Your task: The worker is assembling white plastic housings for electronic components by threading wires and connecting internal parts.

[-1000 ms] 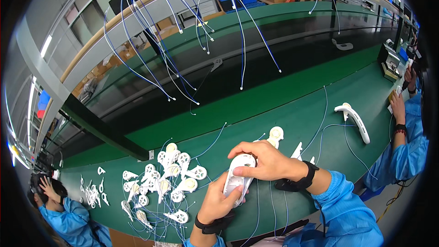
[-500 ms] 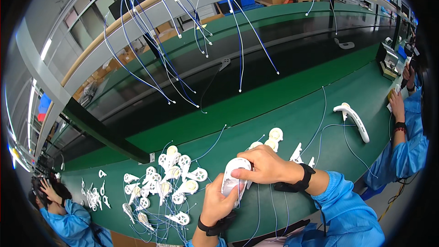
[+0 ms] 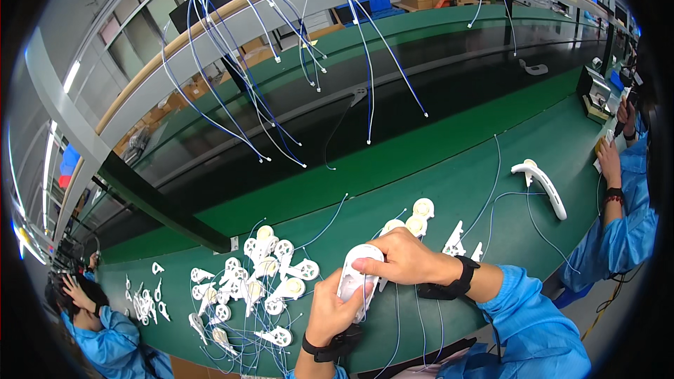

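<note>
A white, hollow plastic housing is held upright between my two hands above the green table. My left hand wraps round its lower left side, the thumb lying along the front. From the upper right, my right hand grips it with the thumb pressed on its rounded top. A thin wire shows near the left thumb; where it ends inside the housing is hidden. Just behind my right hand lie round cream-and-white parts. Several white wheel-ended pieces with blue and white wires are heaped left of my hands.
Wires hang from the overhead rail. A dark conveyor belt runs behind the table. Small white parts lie far left; a curved white handle piece lies right. Co-workers in blue sleeves sit at both sides.
The parts lying on the conveyor belt have shifted slightly to the right. Both hands keep their hold on the housing with barely any movement.
</note>
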A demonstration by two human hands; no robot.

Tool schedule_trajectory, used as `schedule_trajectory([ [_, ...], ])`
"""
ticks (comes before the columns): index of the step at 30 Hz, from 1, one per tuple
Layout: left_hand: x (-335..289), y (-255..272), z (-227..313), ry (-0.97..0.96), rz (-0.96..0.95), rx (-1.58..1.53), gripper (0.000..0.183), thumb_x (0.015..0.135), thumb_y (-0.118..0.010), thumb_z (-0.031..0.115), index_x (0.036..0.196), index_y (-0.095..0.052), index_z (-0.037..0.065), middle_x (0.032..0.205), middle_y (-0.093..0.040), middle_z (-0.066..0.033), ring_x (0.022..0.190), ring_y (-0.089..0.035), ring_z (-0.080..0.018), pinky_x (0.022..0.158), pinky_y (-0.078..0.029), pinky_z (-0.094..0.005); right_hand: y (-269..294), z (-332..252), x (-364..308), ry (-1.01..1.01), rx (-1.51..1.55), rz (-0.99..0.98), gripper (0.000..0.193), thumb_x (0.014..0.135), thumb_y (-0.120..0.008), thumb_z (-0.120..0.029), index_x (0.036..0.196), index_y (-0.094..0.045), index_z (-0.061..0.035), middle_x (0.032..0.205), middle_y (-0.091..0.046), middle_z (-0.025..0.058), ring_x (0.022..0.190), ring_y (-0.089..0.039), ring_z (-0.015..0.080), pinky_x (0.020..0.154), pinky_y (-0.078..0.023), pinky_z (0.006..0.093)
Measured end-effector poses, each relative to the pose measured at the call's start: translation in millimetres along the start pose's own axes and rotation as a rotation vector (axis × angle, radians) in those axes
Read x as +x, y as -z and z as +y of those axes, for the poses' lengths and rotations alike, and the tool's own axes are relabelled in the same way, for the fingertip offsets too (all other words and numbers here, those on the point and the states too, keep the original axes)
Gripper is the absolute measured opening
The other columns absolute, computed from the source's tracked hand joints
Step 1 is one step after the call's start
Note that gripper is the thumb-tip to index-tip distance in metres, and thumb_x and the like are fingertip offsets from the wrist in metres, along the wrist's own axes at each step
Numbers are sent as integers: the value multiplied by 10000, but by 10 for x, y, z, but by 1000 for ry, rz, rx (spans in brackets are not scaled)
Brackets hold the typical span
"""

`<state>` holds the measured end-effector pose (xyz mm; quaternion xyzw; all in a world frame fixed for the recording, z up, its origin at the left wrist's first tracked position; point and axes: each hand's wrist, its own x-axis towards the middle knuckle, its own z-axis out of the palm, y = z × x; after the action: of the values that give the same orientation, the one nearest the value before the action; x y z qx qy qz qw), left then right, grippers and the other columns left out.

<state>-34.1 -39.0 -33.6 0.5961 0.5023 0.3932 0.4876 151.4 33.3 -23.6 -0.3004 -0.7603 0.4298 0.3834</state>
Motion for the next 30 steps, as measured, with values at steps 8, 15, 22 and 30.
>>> schedule_trajectory([
  [8,122,95,-96,-329,292,102,855,778,-761,381,1430,-365,-4,1273,-585,-222,1206,-561,-321,1037,-397,-406,262,242,68,-363,294,173,458,953,-585,-390,920,-701,52,777,-692,77,716,-620,97,642,-498,282],
  [15,129,139,-89,-299,463,-69,573,882,-670,243,1342,-471,-33,1272,-583,-203,1198,-549,-306,1050,-379,-424,1113,635,194,-623,443,535,496,930,-546,-560,693,-501,-126,606,-430,-52,499,-336,39,438,-236,219],
  [22,137,107,-88,-282,518,12,469,858,-678,175,1261,-538,-20,1210,-622,-169,1154,-573,-285,1016,-397,-407,1886,1137,140,-734,379,747,547,929,-476,-627,877,-577,-91,658,-463,-43,521,-342,55,466,-270,226],
  [30,143,79,-84,-284,527,70,399,818,-692,122,1181,-592,-12,1145,-641,-159,1084,-594,-278,960,-418,-389,1589,1271,330,-588,-156,432,214,870,-664,-241,822,-664,-33,696,-599,4,581,-498,86,507,-395,262],
])
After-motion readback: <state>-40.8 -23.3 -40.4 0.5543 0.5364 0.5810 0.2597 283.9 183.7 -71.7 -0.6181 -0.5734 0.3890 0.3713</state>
